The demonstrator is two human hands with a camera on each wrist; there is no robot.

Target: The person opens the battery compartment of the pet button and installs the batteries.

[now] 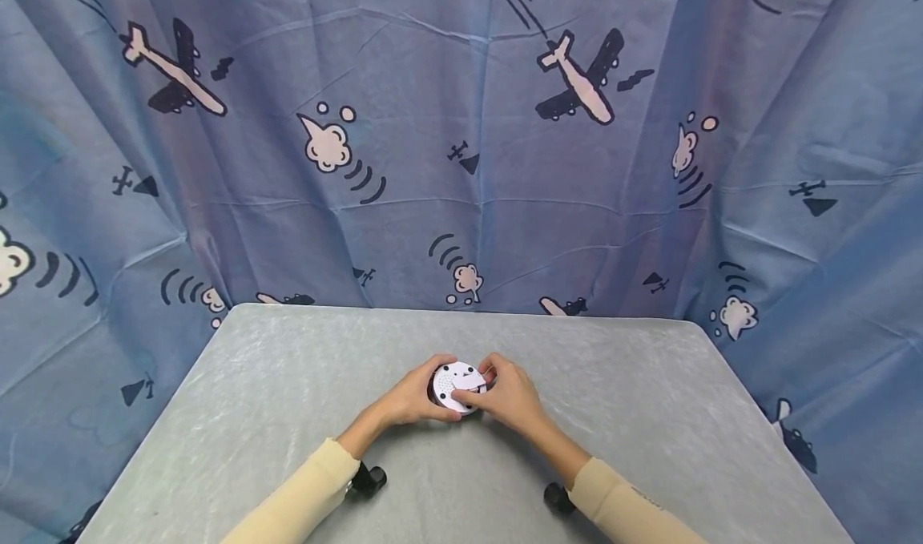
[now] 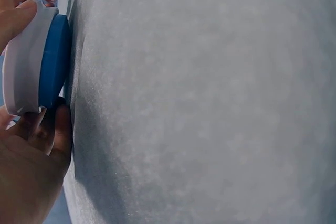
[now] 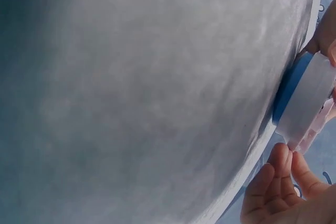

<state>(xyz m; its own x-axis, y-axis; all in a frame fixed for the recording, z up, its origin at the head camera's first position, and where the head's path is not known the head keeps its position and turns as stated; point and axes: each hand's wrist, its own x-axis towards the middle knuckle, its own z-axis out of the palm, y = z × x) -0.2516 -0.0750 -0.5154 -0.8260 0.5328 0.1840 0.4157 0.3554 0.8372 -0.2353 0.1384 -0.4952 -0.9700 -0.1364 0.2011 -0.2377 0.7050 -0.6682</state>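
The round white device (image 1: pixel 457 385), a flat disc with small holes in its top face and a blue base layer seen in the wrist views, is held near the middle of the grey table (image 1: pixel 288 400). Nothing can be told of any contents. It is grasped from both sides: the left hand (image 1: pixel 413 400) is curled round its left edge, and the right hand (image 1: pixel 508 396) is curled round its right edge, a finger laid across the top. The table surface is matte and faintly mottled, with rounded corners. A blue curtain (image 1: pixel 461 143) printed with aeroplanes and clouds is hung behind. Cream sleeves (image 1: pixel 303 500) are worn.
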